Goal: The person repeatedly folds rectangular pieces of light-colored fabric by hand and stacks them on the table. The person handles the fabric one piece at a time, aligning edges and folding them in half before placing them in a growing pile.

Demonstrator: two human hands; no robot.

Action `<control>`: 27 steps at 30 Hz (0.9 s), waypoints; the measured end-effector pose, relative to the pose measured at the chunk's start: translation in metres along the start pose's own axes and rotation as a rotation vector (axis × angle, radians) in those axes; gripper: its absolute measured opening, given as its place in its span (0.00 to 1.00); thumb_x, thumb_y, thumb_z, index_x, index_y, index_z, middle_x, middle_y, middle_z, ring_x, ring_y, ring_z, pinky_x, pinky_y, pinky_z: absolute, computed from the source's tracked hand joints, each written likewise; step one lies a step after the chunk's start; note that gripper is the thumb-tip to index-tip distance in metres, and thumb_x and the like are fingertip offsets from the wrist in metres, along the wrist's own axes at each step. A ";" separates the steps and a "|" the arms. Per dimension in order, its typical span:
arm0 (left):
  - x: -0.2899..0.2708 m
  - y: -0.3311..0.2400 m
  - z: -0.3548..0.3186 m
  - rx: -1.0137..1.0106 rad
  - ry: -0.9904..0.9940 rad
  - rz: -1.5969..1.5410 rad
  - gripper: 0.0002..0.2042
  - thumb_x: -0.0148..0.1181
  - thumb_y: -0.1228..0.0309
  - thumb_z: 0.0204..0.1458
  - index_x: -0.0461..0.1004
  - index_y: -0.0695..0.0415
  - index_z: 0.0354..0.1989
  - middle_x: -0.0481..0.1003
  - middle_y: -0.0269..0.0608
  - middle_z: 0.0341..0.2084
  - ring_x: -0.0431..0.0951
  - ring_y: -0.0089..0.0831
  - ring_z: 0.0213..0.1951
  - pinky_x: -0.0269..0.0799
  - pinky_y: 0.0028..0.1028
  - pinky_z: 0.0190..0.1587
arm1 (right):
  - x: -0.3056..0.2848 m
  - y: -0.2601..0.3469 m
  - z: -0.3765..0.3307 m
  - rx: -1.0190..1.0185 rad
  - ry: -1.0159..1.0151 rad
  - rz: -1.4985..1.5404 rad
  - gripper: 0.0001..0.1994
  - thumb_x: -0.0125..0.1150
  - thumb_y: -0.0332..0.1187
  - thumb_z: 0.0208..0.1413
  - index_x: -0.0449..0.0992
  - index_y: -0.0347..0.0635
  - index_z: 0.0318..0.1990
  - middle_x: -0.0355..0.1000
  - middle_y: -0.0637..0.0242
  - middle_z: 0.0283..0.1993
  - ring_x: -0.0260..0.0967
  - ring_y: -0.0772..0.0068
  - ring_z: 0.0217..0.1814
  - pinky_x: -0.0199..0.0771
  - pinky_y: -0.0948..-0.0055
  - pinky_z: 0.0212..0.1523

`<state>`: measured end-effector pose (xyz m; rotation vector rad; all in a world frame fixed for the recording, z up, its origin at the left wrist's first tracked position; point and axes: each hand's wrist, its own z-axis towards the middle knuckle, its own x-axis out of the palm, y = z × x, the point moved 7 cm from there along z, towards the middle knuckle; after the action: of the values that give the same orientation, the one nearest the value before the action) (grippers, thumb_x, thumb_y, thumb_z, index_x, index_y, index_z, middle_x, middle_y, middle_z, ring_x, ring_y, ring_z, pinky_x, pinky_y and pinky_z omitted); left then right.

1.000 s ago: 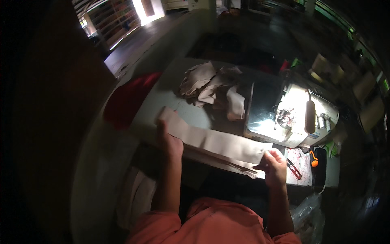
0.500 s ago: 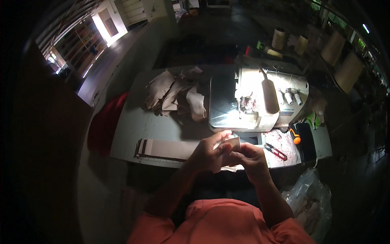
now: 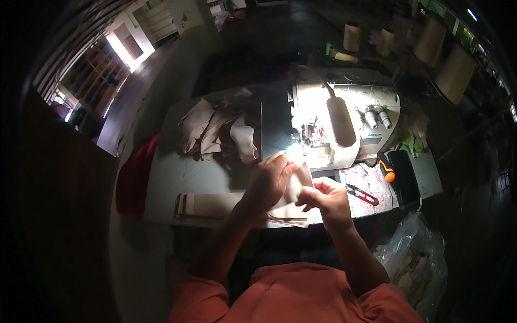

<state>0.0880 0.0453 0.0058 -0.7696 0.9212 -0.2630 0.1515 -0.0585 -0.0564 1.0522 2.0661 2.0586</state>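
A beige fabric piece is held up between my two hands, just in front of the sewing machine. My left hand pinches its upper edge beside the machine's lit front plate. Lower and to the right, my right hand grips the side edge between thumb and fingers. Below them, a stack of long beige fabric strips lies along the table's near edge, partly covered by my left forearm. A lamp lights the needle area brightly, which washes out detail there.
A loose heap of beige fabric lies left of the machine. Red-handled thread snips, an orange tool and a black phone-like slab lie to the right. Thread cones stand behind. A clear plastic bag hangs by the right edge.
My left hand has risen toward the machine plate, and the fabric now spreads more openly between my hands. My right hand stays close to the snips. The whole view has shifted slightly.
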 end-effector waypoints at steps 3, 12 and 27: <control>0.014 0.015 0.016 0.184 -0.057 0.105 0.03 0.51 0.77 0.42 0.67 0.63 0.25 0.66 0.46 0.20 0.68 0.39 0.23 0.64 0.29 0.27 | -0.011 -0.011 0.018 -0.002 -0.103 0.015 0.07 0.55 0.26 0.45 0.69 0.30 0.30 0.69 0.59 0.25 0.70 0.70 0.23 0.69 0.80 0.21; 0.025 0.012 0.015 0.260 0.097 0.305 0.07 0.52 0.76 0.38 0.69 0.61 0.28 0.65 0.43 0.24 0.67 0.38 0.30 0.64 0.31 0.33 | -0.022 -0.031 0.013 -0.082 -0.178 0.032 0.07 0.50 0.22 0.48 0.66 0.30 0.36 0.69 0.58 0.30 0.70 0.70 0.26 0.71 0.79 0.25; 0.025 0.012 0.014 0.368 0.028 0.288 0.10 0.48 0.79 0.38 0.67 0.67 0.32 0.68 0.52 0.35 0.68 0.42 0.42 0.65 0.33 0.42 | -0.018 -0.013 0.036 -0.151 -0.177 -0.109 0.09 0.47 0.24 0.51 0.68 0.30 0.39 0.70 0.59 0.29 0.69 0.75 0.27 0.69 0.80 0.29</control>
<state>0.1128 0.0471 -0.0129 -0.2904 0.9633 -0.1821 0.1766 -0.0343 -0.0802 1.0318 1.8122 1.9556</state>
